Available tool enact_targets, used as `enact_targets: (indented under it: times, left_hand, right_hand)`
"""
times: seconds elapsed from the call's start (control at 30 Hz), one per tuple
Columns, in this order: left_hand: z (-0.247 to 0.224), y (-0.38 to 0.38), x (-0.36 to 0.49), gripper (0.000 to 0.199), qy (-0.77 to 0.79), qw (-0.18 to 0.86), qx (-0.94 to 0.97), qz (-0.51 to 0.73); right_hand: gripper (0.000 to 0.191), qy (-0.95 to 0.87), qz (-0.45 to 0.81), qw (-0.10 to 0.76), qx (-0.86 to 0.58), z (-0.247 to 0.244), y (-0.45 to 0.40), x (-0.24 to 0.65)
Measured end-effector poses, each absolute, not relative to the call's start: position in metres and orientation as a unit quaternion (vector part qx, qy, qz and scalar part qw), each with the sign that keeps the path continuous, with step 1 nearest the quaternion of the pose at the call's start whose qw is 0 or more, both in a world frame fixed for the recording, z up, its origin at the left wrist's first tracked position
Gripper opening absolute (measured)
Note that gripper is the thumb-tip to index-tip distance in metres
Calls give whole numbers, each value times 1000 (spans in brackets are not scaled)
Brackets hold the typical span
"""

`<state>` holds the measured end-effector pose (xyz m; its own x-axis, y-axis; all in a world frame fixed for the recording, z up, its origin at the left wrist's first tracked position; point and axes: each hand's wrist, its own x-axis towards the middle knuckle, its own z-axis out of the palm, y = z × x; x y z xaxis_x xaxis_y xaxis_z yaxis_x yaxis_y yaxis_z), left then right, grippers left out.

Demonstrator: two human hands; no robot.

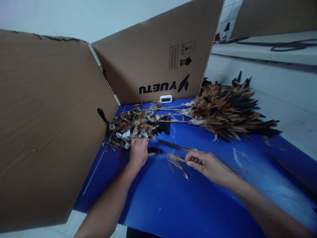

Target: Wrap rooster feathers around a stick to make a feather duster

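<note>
My right hand (205, 163) is closed in a pinch on a small bunch of brown feathers (177, 160), whose tips point left and down over the blue table. At the near edge of a loose feather pile (138, 124) is my left hand (139, 150), its fingers curled down. What those fingertips hold, if anything, is hidden. A dark feather (155, 150) lies just right of that hand. Between my hands and the pile rests a long dark feather (173, 144). Several feather dusters (225, 105) lie at the right rear, their thin sticks (173, 121) reaching left into the pile.
Cardboard panels (49, 125) stand along the left and the back (153, 59) of the blue table (173, 205). A small white digital display (165, 99) stands by the back panel. Stray feather bits (237, 158) lie at right. Behind is a ledge with a dark cable (292, 44).
</note>
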<state>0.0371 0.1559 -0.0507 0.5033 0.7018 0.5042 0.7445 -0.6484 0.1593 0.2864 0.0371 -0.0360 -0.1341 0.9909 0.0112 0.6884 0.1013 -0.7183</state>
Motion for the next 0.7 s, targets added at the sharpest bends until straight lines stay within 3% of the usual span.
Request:
enact_targets:
  times: [0.17, 0.4, 0.57, 0.7]
  left_hand:
    - [-53, 171, 25, 19, -491, 115, -812, -294]
    - [-60, 182, 25, 46, -511, 117, -826, -205]
    - [-59, 186, 30, 51, -506, 141, -840, -139]
    - [-58, 189, 33, 43, -521, 156, -832, -112]
  right_hand:
    - [13, -706, 265, 255, -605, -46, 37, 278]
    - [17, -709, 225, 275, -609, -46, 36, 269]
    - [20, -742, 107, 313, -583, -52, 38, 264]
    - [22, -746, -29, 306, -591, -56, 45, 259]
